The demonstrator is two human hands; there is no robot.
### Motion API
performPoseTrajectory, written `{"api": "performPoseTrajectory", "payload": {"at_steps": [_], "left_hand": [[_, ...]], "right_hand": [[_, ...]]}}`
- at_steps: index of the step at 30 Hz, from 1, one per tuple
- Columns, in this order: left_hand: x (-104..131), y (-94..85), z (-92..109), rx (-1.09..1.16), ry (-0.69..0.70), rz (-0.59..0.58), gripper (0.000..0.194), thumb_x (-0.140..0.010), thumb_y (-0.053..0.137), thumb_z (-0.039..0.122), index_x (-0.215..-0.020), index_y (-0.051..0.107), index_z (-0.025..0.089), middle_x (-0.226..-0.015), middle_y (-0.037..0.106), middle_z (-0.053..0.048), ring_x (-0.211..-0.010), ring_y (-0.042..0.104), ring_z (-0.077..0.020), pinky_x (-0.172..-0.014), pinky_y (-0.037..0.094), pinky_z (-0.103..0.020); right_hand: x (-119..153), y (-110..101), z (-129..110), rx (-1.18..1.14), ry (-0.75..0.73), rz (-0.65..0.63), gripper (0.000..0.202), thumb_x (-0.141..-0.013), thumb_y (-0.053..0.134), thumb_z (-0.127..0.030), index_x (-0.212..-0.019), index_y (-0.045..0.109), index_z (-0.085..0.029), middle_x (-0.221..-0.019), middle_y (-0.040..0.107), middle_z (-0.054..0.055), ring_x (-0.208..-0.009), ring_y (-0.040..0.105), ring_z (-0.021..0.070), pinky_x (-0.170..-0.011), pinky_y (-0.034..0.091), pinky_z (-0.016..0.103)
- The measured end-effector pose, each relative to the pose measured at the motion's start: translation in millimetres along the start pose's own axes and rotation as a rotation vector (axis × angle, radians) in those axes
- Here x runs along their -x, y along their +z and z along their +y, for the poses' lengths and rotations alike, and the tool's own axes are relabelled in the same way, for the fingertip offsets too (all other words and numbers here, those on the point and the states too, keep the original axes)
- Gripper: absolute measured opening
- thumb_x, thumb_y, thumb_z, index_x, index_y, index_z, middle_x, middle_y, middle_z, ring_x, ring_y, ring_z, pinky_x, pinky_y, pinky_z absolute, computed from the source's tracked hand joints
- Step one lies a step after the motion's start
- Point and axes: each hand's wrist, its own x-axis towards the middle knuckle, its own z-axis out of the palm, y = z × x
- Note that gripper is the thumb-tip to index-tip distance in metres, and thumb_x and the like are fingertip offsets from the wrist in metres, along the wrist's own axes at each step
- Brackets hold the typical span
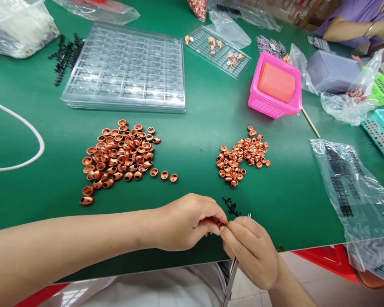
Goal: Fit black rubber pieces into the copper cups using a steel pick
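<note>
As left hand [190,221] pinches copper piece [220,225], right hand [254,251] holds metal tool [231,279].

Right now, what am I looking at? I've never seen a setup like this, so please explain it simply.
There is no robot here, just a person's two bare hands. The one picture comes from a camera worn on their head, looking forward and down.

The left hand and right hand meet at a small copper-coloured piece, mostly hidden by fingers. The right also holds a slim metal tool.

On the green table lie a larger left pile and smaller right pile of copper-coloured pieces, black bits, clear trays and a pink basket.
</note>
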Motion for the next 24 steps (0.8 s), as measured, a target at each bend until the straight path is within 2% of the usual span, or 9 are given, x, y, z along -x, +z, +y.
{"api": "performPoseTrajectory", "payload": {"at_steps": [5,16,24], "left_hand": [[-0.9,0.0,0.1,0.011,-0.001,-0.003,0.015,-0.087,0.054,0.009,-0.093,0.067,0.013,-0.081,0.068,-0.005,-0.073,0.063,-0.0122,-0.068,0.05,-0.019],[-2.6,-0.8,-1.1,0.004,0.017,-0.025,0.013,-0.088,0.056,0.011,-0.095,0.066,0.016,-0.083,0.069,-0.003,-0.074,0.063,-0.0122,-0.07,0.05,-0.019],[-1.5,1.2,-2.7,-0.016,0.02,-0.009,0.014,-0.087,0.056,0.008,-0.093,0.067,0.015,-0.082,0.068,-0.004,-0.073,0.062,-0.0124,-0.068,0.049,-0.019]], "right_hand": [[0.7,1.1,0.3,0.016,0.011,-0.021,0.034,-0.095,0.044,-0.014,-0.127,0.055,-0.01,-0.095,0.066,0.012,-0.079,0.056,0.0196,-0.066,0.05,0.035],[5.3,2.5,0.1,0.033,-0.003,0.062,0.033,-0.094,0.05,-0.012,-0.125,0.057,-0.011,-0.095,0.066,0.011,-0.08,0.058,0.0195,-0.068,0.052,0.035],[0.8,1.5,-2.1,0.021,0.018,0.044,0.03,-0.094,0.05,-0.013,-0.122,0.058,-0.01,-0.09,0.065,0.011,-0.075,0.055,0.0189,-0.064,0.049,0.034]]}}
